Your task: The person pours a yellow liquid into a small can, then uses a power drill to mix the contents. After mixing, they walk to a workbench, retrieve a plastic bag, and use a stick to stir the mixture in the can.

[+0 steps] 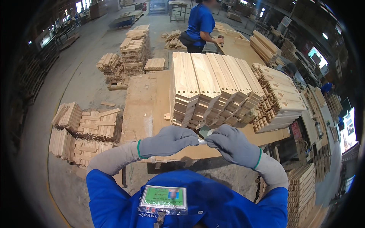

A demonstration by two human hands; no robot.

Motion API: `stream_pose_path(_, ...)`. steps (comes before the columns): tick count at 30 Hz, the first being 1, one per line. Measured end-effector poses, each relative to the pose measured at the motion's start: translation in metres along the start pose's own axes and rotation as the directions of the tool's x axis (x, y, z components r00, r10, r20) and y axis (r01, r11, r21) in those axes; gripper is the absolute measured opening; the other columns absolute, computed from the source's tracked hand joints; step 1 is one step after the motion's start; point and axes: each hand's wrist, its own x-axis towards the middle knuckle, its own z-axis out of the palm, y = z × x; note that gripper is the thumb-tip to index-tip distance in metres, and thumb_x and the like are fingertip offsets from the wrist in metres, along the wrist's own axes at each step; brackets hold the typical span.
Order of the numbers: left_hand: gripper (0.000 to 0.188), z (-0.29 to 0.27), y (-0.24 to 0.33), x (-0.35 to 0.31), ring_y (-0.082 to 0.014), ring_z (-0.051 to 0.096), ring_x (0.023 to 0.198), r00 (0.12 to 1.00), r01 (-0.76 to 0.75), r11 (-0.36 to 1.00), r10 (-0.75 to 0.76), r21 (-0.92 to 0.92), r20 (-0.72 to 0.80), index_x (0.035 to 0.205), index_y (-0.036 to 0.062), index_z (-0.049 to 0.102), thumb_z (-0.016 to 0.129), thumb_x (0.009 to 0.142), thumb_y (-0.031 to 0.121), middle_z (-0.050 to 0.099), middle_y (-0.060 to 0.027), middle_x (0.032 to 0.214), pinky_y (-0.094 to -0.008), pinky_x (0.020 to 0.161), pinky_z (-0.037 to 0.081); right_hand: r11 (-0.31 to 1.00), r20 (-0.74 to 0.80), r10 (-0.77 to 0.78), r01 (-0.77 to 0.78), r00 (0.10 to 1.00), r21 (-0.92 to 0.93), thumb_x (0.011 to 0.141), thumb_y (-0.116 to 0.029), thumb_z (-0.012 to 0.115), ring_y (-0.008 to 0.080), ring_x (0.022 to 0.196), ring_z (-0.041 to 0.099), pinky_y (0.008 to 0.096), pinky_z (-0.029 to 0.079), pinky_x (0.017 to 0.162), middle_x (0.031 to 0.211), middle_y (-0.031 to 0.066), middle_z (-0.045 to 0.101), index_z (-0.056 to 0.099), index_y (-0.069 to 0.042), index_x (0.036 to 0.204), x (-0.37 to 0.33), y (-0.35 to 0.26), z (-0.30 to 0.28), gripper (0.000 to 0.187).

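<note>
My left hand (167, 141), in a grey glove with a green cuff, pinches one end of a small, shiny, whitish strip (202, 141). The other end sits in the closed fingers of my right hand (232, 146), gloved the same way. Both hands are held close together over the near edge of a cardboard-topped table (140, 102). Just beyond them stands a stack of pale wooden boards (207, 76) with pointed, drilled ends. A pale rounded thing shows partly behind my right fingers; I cannot make out its kind.
Shaped wooden parts (279, 91) are piled to the right of the boards. Bundled slats (89, 127) stand at the left, with taller piles (133, 51) farther back. Across the table a person in a blue shirt (199, 22) works at a long bench (243, 47).
</note>
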Motion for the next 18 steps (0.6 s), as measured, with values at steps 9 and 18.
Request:
stream_pose_path(9, 0.022, 0.006, -0.026, 0.006, -0.0203, 0.058, 0.077, 0.762, -0.516, 0.687, 0.641, 0.511, -0.092, 0.103, 0.0059, 0.065, 0.056, 0.088, 0.019, 0.064, -0.0099, 0.086, -0.0301, 0.072, 0.043, 0.616, 0.066, 0.415, -0.333, 0.908, 0.714, 0.087, -0.008, 0.05, 0.0239, 0.075, 0.062, 0.035, 0.049, 0.066, 0.08, 0.0114, 0.059, 0.056, -0.002, 0.11, -0.004, 0.002, 0.023, 0.024)
stream_pose_path(18, 0.027, 0.006, 0.001, -0.007, -0.0052, 0.046, 0.06, 0.993, 0.092, 0.906, -0.112, -0.413, -0.026, 0.101, -0.0042, 0.063, 0.05, 0.094, 0.018, 0.056, -0.0008, 0.071, -0.0193, 0.052, 0.036, 0.999, -0.089, 0.048, -0.05, 0.995, -0.019, 0.084, -0.013, 0.054, 0.0274, 0.08, 0.059, 0.036, 0.048, 0.066, 0.099, 0.0086, 0.055, 0.054, -0.006, 0.108, -0.018, 0.005, 0.032, 0.026)
